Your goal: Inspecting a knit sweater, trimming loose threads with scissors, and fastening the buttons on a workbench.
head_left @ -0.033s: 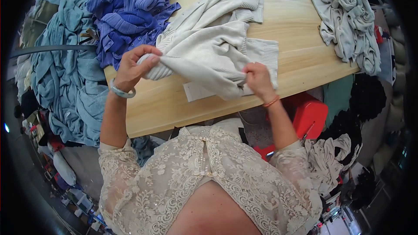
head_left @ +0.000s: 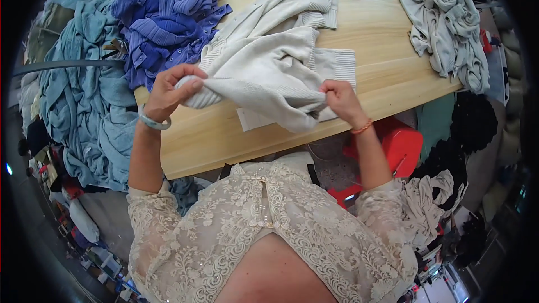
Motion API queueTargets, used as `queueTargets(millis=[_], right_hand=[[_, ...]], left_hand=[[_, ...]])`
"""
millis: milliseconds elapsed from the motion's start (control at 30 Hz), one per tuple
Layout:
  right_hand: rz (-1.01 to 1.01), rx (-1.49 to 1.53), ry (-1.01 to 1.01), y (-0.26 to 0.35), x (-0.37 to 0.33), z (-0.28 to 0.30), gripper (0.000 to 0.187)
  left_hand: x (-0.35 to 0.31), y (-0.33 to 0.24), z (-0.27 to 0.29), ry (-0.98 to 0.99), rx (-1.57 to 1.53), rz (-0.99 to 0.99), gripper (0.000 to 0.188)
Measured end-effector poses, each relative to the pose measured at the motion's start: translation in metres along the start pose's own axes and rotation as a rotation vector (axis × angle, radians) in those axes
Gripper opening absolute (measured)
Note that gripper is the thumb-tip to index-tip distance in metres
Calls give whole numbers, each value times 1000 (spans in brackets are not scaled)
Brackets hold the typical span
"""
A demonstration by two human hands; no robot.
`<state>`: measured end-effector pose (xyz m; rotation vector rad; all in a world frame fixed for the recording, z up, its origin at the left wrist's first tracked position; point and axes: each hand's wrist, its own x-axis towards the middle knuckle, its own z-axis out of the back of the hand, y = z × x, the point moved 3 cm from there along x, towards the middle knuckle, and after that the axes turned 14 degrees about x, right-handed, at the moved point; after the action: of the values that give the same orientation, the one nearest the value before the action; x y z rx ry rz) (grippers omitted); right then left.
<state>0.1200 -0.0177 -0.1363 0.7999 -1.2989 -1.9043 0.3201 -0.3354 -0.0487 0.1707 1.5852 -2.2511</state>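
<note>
A pale cream knit cardigan [head_left: 269, 62] with ribbed edges and buttons along its upper border lies on the wooden table [head_left: 202, 148]. Its near part is lifted and stretched between my two hands. My left hand [head_left: 178, 91] pinches a ribbed end, thumb against fingers. At the other end, my right hand [head_left: 341, 100] is closed in a fist on a fold of the same cloth. Between them the fabric sags close to the table's front edge. Partly covered by the garment, a flat white sheet [head_left: 250, 120] rests below it; I cannot tell its kind.
A purple-blue pile of ribbed garments [head_left: 168, 22] lies at the far left, beside a heap of teal knitwear [head_left: 92, 101]. More pale knit garments [head_left: 449, 28] hang over the table's right end. Below the front edge stands a red object [head_left: 396, 146], near a beige cloth heap [head_left: 424, 202].
My right hand has moved slightly right with its fold of cloth, drawing the fabric a little wider. My left hand keeps its pinch almost in place.
</note>
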Motion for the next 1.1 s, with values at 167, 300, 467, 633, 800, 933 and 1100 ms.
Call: queueTargets(millis=[167, 300, 467, 633, 800, 933, 1100], right_hand=[[-69, 117, 149, 62, 18, 53, 19], [245, -289, -516, 62, 81, 66, 18], [367, -183, -508, 38, 61, 11, 13], [173, -277, -186, -27, -35, -51, 26], [-10, -478, -202, -55, -43, -61, 52], [-33, -479, -248, -66, -30, -47, 58], [17, -424, -266, -61, -17, -53, 59]], left_hand=[[-11, 14, -10, 162, -120, 79, 22], [26, 49, -22, -13, -359, 84, 22], [36, 122, -29, -611, 899, -181, 47], [1, 100, -108, -118, 1225, -597, 47], [14, 133, -111, -66, 1480, -563, 39], [25, 136, -105, -85, 1560, -611, 41], [50, 134, -99, -181, 1682, -602, 40]])
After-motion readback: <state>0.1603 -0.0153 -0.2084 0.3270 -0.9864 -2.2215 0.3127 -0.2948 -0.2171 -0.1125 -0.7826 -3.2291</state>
